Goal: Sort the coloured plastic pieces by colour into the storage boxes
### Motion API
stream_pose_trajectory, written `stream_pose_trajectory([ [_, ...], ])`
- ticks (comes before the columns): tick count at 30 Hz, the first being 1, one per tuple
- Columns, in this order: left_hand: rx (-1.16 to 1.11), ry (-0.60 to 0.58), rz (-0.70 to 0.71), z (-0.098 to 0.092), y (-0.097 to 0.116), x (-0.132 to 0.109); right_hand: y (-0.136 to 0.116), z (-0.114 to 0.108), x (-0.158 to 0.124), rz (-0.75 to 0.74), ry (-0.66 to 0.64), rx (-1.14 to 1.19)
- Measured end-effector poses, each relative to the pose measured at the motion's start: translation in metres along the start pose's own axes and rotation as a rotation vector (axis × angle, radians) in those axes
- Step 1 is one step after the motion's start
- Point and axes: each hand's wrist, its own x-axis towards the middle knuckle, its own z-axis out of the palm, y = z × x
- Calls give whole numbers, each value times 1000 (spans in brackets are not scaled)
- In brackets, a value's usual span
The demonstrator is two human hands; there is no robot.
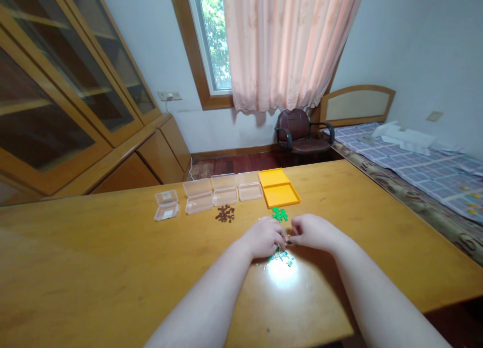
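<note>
My left hand (264, 236) rests on the wooden table (94, 267), fingers curled over a small heap of mixed tiny pieces (282, 256). My right hand (314, 231) is beside it, fingertips pinched together at the same heap; what they hold is too small to name. A little pile of green pieces (279, 214) lies just beyond my hands. A pile of dark brown pieces (225, 213) lies further left.
Several open clear plastic boxes (211, 192) and an open yellow box (278, 187) stand in a row at the table's far side. A chair (301, 131), a bed (426, 171) on the right and glass-door cabinets (68, 101) on the left surround the table.
</note>
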Motion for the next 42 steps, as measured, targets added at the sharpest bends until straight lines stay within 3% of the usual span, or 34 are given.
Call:
stream_pose_trajectory([
  [7, -37, -5, -2, 0, 2, 1, -18, 6, -7, -122, -169, -13],
  [21, -45, 1, -23, -2, -1, 0, -2, 12, 3, -26, -100, -28],
  [28, -62, -15, -23, 3, -2, 1, -2, 10, 11, 109, 25, -36],
  [36, -35, -19, -49, 0, -4, 0, -4, 6, 16, 160, 160, -48],
  [42, -7, -17, -81, 1, -7, -2, 9, 7, 17, 170, 57, -3],
])
